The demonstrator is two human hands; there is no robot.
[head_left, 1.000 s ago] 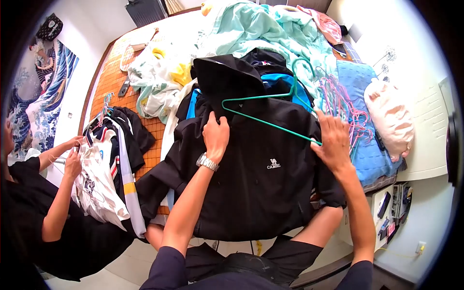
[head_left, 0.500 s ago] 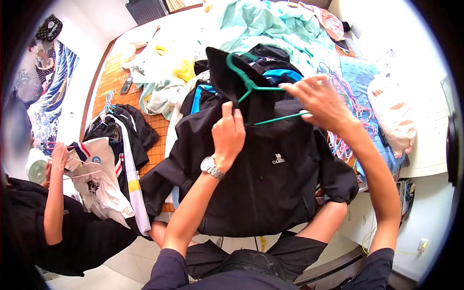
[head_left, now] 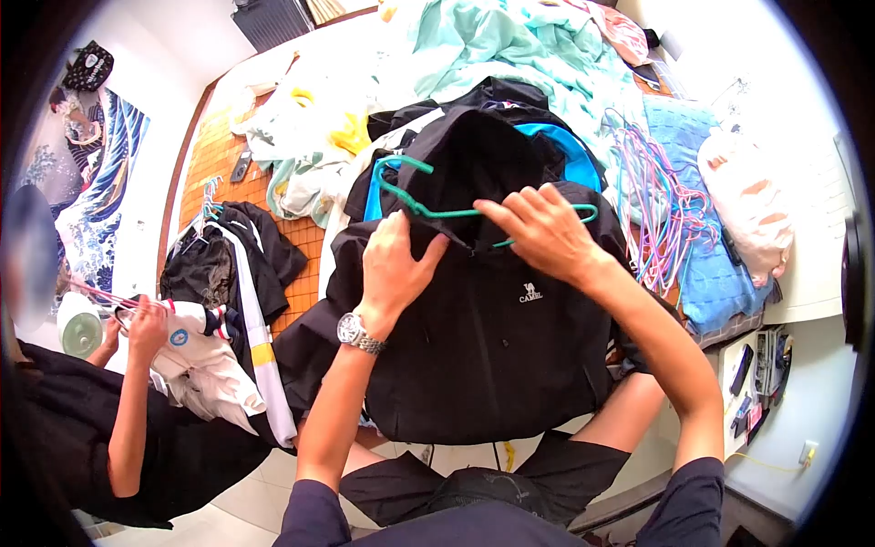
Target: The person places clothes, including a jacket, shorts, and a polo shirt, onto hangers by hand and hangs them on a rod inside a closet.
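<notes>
A black hooded jacket point(head_left: 456, 356) with a white camel logo lies spread in front of me, its hood point(head_left: 447, 150) opened back. My left hand point(head_left: 394, 269), with a watch on the wrist, grips the jacket at the left of the collar, thumb apart from the fingers. My right hand point(head_left: 547, 235) holds a green hanger point(head_left: 447, 215) by its upper bar. The hanger's left end goes down inside the neck opening, out of sight. Its right end sticks out past my right hand, and the hook points up and left over the hood.
At left, another person's hands point(head_left: 146, 328) hold a hanger with a white shirt point(head_left: 205, 365). Dark clothes on hangers point(head_left: 246, 246) lie on the tiled mat point(head_left: 205, 164). Many loose hangers point(head_left: 661, 201) lie on a blue towel point(head_left: 715, 273) at right. Behind is a mint-green blanket point(head_left: 510, 46).
My right hand has moved left and down with the hanger, whose left end is now inside the collar. My left hand has shifted left, and the hood is opened wider.
</notes>
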